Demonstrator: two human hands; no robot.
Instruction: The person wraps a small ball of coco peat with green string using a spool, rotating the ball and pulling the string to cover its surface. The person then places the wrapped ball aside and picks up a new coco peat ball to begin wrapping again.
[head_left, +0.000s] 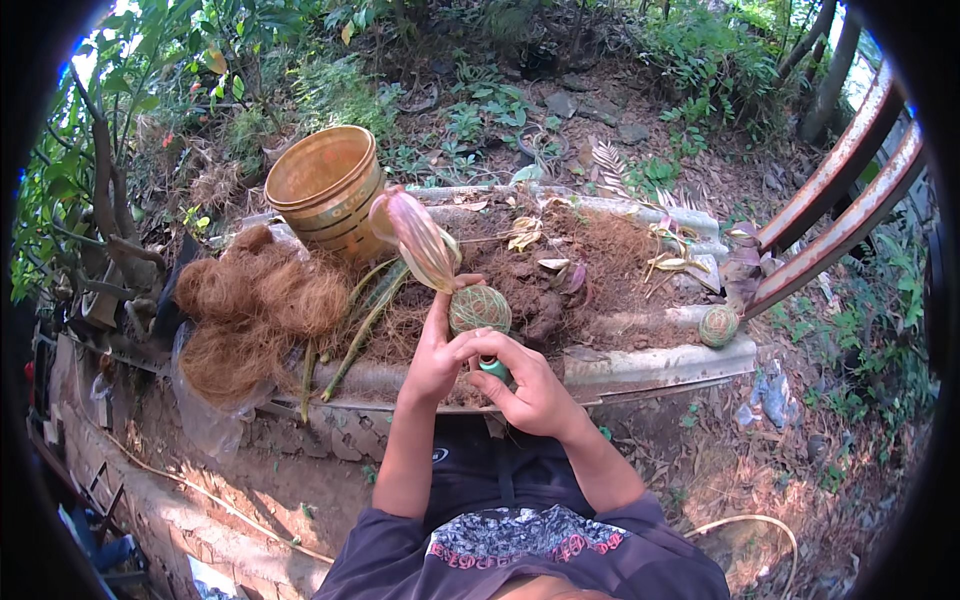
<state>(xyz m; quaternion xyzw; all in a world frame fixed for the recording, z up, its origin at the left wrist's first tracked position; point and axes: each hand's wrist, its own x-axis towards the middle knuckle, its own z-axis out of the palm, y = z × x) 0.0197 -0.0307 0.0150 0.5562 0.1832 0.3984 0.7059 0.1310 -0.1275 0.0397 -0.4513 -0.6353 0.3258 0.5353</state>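
My left hand (433, 358) grips a round root ball (480, 311) bound in criss-crossed green thread. Purplish-pink striped leaves (421, 244) rise beside my left fingers, apparently from that ball; their join is hidden. In my right hand (529, 386) is a spool of green thread (495, 368), held just below the ball between thumb and curled fingers. Both hands meet over the near edge of a corrugated sheet (660, 366) that serves as a work surface. A second thread-wrapped ball (718, 326) with dark purple leaves (742, 262) stands at its right end.
Brown coconut fibre (259, 307) is heaped at the left, in front of a tan plastic pot (330, 187). Green stalks (367, 330) lie beside it. Dark soil (540, 300) and fallen leaves (566, 276) cover the sheet's middle. Rusty metal beams (832, 217) slant up at the right.
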